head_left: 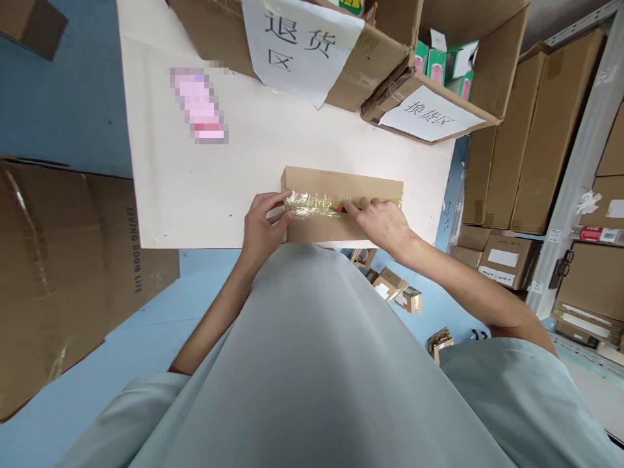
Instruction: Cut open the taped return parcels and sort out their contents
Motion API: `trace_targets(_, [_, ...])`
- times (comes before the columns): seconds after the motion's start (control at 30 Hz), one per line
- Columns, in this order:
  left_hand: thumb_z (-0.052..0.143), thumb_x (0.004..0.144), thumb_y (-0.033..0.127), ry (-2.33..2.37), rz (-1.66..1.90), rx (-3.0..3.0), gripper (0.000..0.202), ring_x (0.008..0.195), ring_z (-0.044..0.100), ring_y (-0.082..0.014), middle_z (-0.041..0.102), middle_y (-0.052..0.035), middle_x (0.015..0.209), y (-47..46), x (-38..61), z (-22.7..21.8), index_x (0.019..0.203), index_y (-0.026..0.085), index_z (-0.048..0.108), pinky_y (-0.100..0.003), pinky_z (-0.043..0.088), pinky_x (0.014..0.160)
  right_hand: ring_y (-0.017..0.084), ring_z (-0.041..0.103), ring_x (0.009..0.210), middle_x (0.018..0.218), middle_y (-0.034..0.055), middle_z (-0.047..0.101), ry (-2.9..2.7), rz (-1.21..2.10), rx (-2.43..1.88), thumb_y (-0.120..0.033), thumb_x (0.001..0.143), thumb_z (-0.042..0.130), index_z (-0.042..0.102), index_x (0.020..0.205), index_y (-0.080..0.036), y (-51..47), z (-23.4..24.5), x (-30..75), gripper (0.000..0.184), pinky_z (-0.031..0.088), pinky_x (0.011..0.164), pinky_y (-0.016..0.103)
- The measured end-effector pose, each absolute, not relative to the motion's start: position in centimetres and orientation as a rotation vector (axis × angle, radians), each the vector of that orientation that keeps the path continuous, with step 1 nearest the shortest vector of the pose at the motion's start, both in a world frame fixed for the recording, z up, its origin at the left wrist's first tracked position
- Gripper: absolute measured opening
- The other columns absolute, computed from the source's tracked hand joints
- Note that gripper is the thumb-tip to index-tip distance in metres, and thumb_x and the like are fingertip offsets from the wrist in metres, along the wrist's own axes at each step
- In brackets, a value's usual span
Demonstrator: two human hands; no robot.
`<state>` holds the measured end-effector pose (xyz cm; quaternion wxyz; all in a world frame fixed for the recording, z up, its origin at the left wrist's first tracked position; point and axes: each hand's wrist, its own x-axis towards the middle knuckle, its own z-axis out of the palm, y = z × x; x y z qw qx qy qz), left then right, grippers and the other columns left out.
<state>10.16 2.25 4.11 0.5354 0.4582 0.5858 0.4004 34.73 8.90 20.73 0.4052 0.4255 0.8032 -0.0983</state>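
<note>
A small flat cardboard box (341,182) lies at the near edge of the white table (205,188), with a strip of clear tape (316,203) along its top seam. My left hand (263,224) grips the box's left end, thumb and fingers curled round the corner. My right hand (383,221) rests on the tape line, fingers pinched on a small red-tipped tool (341,208) that touches the seam near the box's middle.
Two large open cartons with paper labels stand at the table's far side (302,45) (429,97). A blurred pink object (199,104) lies at the left. A big carton (63,260) stands on the floor left; stacked boxes and shelving (575,162) fill the right. Small boxes (394,286) lie on the floor.
</note>
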Motion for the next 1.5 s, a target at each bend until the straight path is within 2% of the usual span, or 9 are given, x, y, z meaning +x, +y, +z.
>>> trace_targets(0.33, [0.083, 0.098, 0.055, 1.557, 0.903, 1.136, 0.052, 0.136, 0.076, -0.0306, 0.069, -0.0112, 0.151, 2.6, 10.6, 4.2, 0.144, 0.029, 0.078, -0.047, 0.07, 0.114, 0.031, 0.074, 0.094, 0.114, 0.0231, 0.08, 1.917, -0.25, 1.429, -0.017, 0.117, 0.043, 0.071, 0.15, -0.018, 7.2, 20.4, 50.0, 0.044, 0.038, 0.074, 0.038])
trace_targets(0.57, [0.085, 0.097, 0.061, 1.637, 0.864, 1.154, 0.058, 0.136, 0.077, -0.0327, 0.072, -0.0108, 0.154, 3.1, 10.7, 4.3, 0.143, 0.029, 0.076, -0.053, 0.069, 0.116, 0.029, 0.07, 0.095, 0.119, 0.018, 0.08, 2.018, -0.337, 1.587, -0.031, 0.124, 0.043, 0.076, 0.146, -0.024, 7.0, 17.8, 56.7, 0.04, 0.035, 0.077, 0.038])
trace_targets(0.73, [0.08, 0.103, 0.05, 1.72, 0.851, 1.224, 0.05, 0.136, 0.075, -0.0335, 0.07, -0.0121, 0.156, 3.2, 12.0, 5.7, 0.145, 0.024, 0.072, -0.057, 0.066, 0.12, 0.029, 0.073, 0.103, 0.125, 0.0148, 0.081, 2.171, -0.48, 1.628, -0.038, 0.123, 0.044, 0.073, 0.151, -0.025, 7.1, 13.9, 59.6, 0.042, 0.043, 0.079, 0.035])
trace_targets(0.87, [0.069, 0.107, 0.042, 1.87, 0.792, 1.399, 0.046, 0.142, 0.069, -0.0363, 0.065, -0.0182, 0.151, 2.9, 13.9, 6.5, 0.148, 0.019, 0.065, -0.06, 0.059, 0.125, 0.029, 0.075, 0.118, 0.132, 0.0151, 0.082, 2.298, -0.796, 1.845, -0.046, 0.124, 0.036, 0.071, 0.15, -0.021, 5.5, 8.7, 60.5, 0.05, 0.054, 0.093, 0.036])
trace_targets(0.97, [0.066, 0.11, 0.041, 1.942, 0.767, 1.476, 0.045, 0.156, 0.057, -0.0411, 0.057, -0.0222, 0.159, 3.0, 15.9, 6.6, 0.149, 0.02, 0.059, -0.065, 0.047, 0.134, 0.027, 0.075, 0.122, 0.138, 0.0154, 0.081, 2.327, -1.13, 2.096, -0.057, 0.123, 0.032, 0.071, 0.146, -0.02, 3.9, 4.5, 59.3, 0.059, 0.057, 0.104, 0.036])
trace_targets(1.07, [0.063, 0.112, 0.046, 1.961, 0.769, 1.658, 0.054, 0.179, 0.022, -0.0444, 0.032, -0.0252, 0.183, 3.0, 17.8, 6.2, 0.157, 0.018, 0.051, -0.069, 0.022, 0.146, 0.026, 0.076, 0.118, 0.137, 0.016, 0.08, 2.228, -1.344, 2.382, -0.065, 0.12, 0.032, 0.071, 0.145, -0.019, 2.4, 1.5, 57.1, 0.065, 0.059, 0.104, 0.036])
trace_targets(1.13, [0.061, 0.113, 0.05, 1.932, 0.745, 1.741, 0.059, 0.183, 0.01, -0.0423, 0.03, -0.0229, 0.187, 2.9, 18.4, 5.8, 0.162, 0.02, 0.049, -0.071, 0.011, 0.147, 0.026, 0.076, 0.118, 0.137, 0.0162, 0.08, 2.144, -1.428, 2.536, -0.067, 0.118, 0.035, 0.072, 0.144, -0.018, 1.6, 0.6, 55.7, 0.066, 0.06, 0.103, 0.036])
trace_targets(1.3, [0.049, 0.117, 0.051, 1.863, 0.695, 1.771, 0.056, 0.18, 0.028, -0.0366, 0.049, -0.0181, 0.181, 2.4, 17.3, 4.6, 0.167, 0.027, 0.054, -0.072, 0.01, 0.147, 0.027, 0.075, 0.127, 0.136, 0.0167, 0.08, 2.013, -1.515, 2.784, -0.065, 0.117, 0.039, 0.071, 0.14, -0.021, 0.1, 0.1, 54.3, 0.059, 0.061, 0.11, 0.04])
trace_targets(1.5, [0.043, 0.119, 0.057, 1.874, 0.715, 1.82, 0.058, 0.176, 0.038, -0.0334, 0.055, -0.0169, 0.177, 2.2, 14.6, 4.1, 0.167, 0.028, 0.058, -0.068, 0.02, 0.146, 0.024, 0.08, 0.108, 0.131, 0.0189, 0.082, 1.687, -1.635, 3.006, -0.065, 0.115, 0.034, 0.06, 0.141, -0.02, 0.4, -3.3, 54.4, 0.059, 0.063, 0.097, 0.037])
